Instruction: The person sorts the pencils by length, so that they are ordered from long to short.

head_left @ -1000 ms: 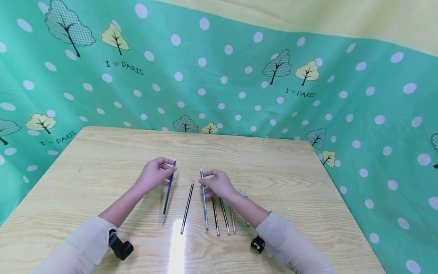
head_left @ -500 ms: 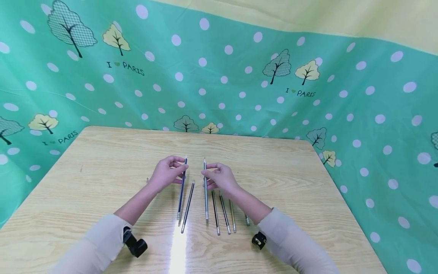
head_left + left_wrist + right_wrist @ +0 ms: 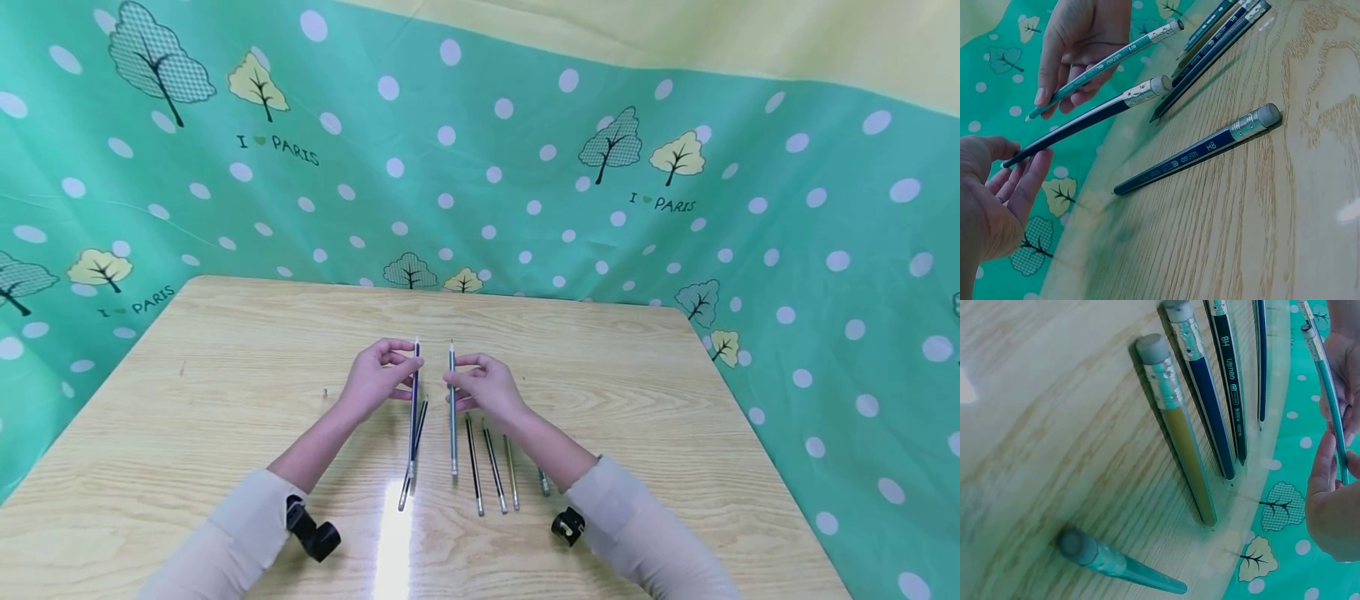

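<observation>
Over the middle of the tabletop (image 3: 262, 333): two pencils are hanging raised, side by side and apart, sharpened tips pointing away from the person, erasers pointing back.
Left hand (image 3: 372, 379): the fingers are curling in to pinch the dark blue pencil (image 3: 413, 417) close to its tip end.
Right hand (image 3: 486, 387): thumb and fingers are pinching the teal pencil (image 3: 453, 425) in the same way.
Loose pencils: a dark pencil (image 3: 1191, 154) is lying below the left hand's one; a black pencil (image 3: 474, 462), a navy pencil (image 3: 494, 467) and a gold pencil (image 3: 512, 475) are lying in a row, with a green pencil (image 3: 1141, 572) lying partly behind the right forearm (image 3: 555, 446) in the head view.
Handling: the held pencils are looking light, stiff and smooth, likely rolling easily; the points are probably the fragile part, so the barrel is offering the safer hold.
Since a second ago: the left hand is coming rightward, narrowing the gap between the held pencils and crossing over the loose dark one; the right hand is sitting slightly farther forward; the loose pencils are staying put.
</observation>
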A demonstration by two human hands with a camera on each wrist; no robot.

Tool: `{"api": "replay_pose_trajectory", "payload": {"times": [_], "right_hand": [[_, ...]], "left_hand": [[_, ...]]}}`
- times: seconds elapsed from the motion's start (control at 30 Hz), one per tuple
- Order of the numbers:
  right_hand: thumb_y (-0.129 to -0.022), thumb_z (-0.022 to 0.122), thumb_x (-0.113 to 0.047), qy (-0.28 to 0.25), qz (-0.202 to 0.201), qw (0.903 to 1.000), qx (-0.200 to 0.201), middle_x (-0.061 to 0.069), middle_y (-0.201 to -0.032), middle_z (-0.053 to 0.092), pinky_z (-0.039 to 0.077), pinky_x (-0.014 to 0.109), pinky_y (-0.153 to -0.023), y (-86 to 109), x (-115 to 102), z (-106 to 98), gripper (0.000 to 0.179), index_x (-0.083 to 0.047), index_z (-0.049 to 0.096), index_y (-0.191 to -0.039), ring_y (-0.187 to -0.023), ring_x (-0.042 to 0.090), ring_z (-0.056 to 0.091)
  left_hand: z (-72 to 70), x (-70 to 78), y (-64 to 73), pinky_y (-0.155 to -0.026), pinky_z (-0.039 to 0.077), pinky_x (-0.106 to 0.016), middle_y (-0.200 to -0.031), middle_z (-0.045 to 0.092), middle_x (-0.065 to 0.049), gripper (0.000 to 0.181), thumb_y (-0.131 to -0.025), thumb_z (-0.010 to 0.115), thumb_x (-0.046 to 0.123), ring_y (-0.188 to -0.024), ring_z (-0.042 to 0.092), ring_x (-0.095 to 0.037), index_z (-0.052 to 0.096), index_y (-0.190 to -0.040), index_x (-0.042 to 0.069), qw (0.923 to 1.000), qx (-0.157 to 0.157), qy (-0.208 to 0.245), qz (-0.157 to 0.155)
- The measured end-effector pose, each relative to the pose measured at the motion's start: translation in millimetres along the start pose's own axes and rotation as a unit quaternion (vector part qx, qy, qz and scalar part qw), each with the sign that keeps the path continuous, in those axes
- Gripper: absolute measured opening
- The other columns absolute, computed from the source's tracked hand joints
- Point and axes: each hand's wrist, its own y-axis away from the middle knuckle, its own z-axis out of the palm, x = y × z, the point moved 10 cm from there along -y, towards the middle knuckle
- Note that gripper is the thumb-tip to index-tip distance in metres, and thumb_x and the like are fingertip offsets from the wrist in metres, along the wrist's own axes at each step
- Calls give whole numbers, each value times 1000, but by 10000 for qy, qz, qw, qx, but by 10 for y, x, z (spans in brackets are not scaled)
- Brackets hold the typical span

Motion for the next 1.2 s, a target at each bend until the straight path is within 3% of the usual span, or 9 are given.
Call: {"api": "replay_pose_trajectory", "payload": {"times": [0.1,0.3,0.43,0.73,0.93,1.03,1.2], "right_hand": [[-88,63,-10,47,-20,10000,25,12,-90,67,58,39,-76,-1,-16,-11,39,1,52,-124,-85,37,67],[-87,64,-11,80,-36,9999,128,26,-103,64,59,33,-68,-96,62,-40,38,-1,54,-122,-66,16,63],[-87,66,-14,-12,-63,9998,161,25,-103,64,59,34,-67,-223,206,-74,41,-3,54,-124,-63,14,62],[-87,66,-15,-149,-246,9992,288,21,-97,66,58,28,-62,-212,179,-83,37,-4,55,-120,-62,12,63],[-87,66,-13,-244,-268,9989,295,29,-108,61,58,27,-61,-229,180,-67,36,-4,55,-120,-61,11,62],[-86,66,-12,-251,-285,9988,314,25,-100,64,59,30,-63,-241,184,-61,36,-5,55,-119,-61,11,62],[-85,67,-13,-204,-335,9986,347,5,-81,64,59,40,-71,-236,168,-47,36,-4,56,-118,-61,11,62]], "left_hand": [[9,8,4,-65,60,-35,-93,59,-8,43,-88,65,20,-71,64,-15,49,-123,2,10000,-13,27,42],[41,36,7,-66,59,-36,-93,59,-7,43,-88,65,20,-72,64,-15,49,-123,2,9999,-41,89,80],[76,54,-4,-66,59,-36,-94,58,-8,43,-87,65,20,-72,64,-15,50,-123,2,9999,-57,104,84],[96,86,-2,-64,60,-37,-92,58,-6,40,-88,65,20,-71,65,-15,51,-122,3,9999,-42,83,110],[93,116,-3,-65,59,-37,-93,59,-7,41,-88,65,19,-71,65,-14,51,-122,3,9997,-17,138,182],[91,120,-11,-65,59,-37,-93,59,-7,41,-88,65,19,-71,65,-14,51,-122,3,9997,8,150,193],[79,116,-25,-65,59,-36,-95,60,-8,42,-88,65,20,-71,65,-14,51,-123,3,9998,40,106,177]]}}
